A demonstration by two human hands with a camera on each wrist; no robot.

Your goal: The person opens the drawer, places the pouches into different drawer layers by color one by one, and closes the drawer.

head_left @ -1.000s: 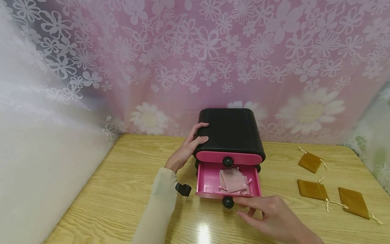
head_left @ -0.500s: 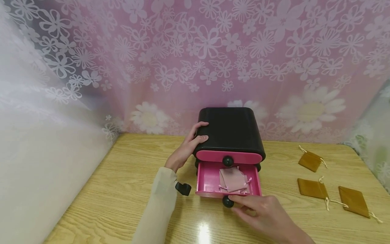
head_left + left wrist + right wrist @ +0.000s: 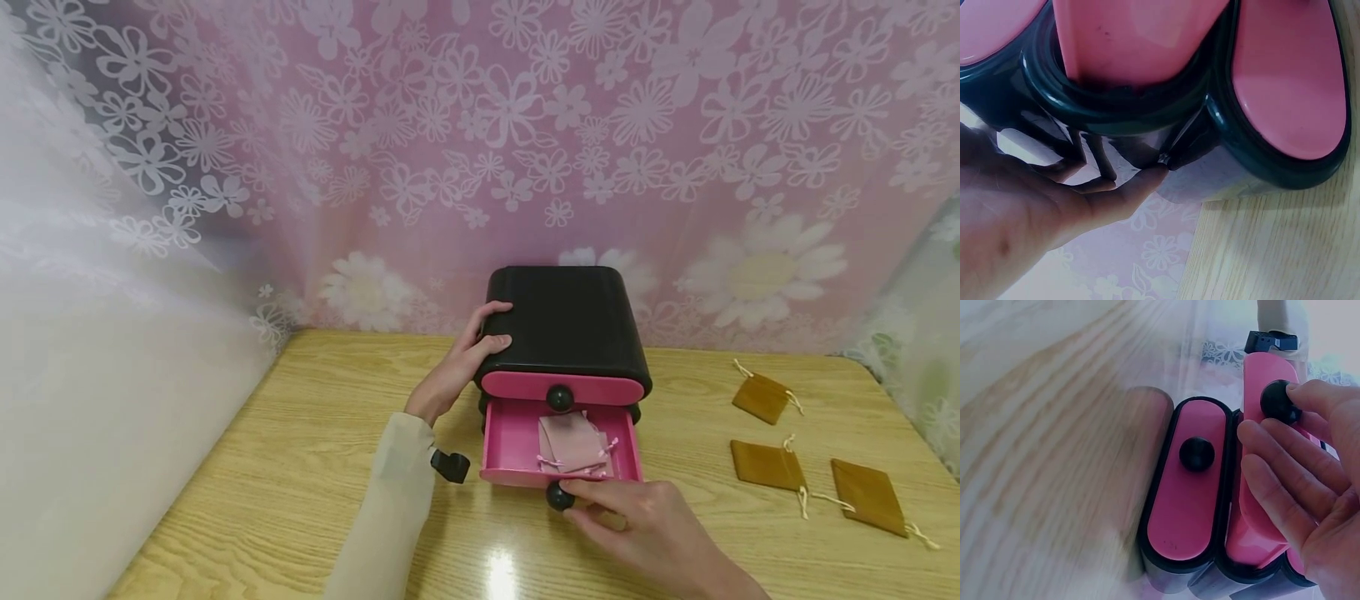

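Note:
A black drawer cabinet with pink fronts stands on the table. Its middle drawer is pulled out, with folded pale-pink drawstring pouches inside. My left hand braces the cabinet's left side, thumb and a finger reaching over its top edge. In the left wrist view, the fingers press against the side wall near the grooves between tiers. My right hand pinches the round black knob of that middle drawer. The right wrist view has the thumb on the knob, other fingers extended before the drawer front.
Brown drawstring pouches lie on the right: one farther back, one in the middle and one nearer the edge. A flowered curtain hangs behind the wooden table. The bottom drawer is closed.
My right hand has shifted slightly left, its finger and thumb coming onto the knob. The left hand, drawer and pouches keep their places.

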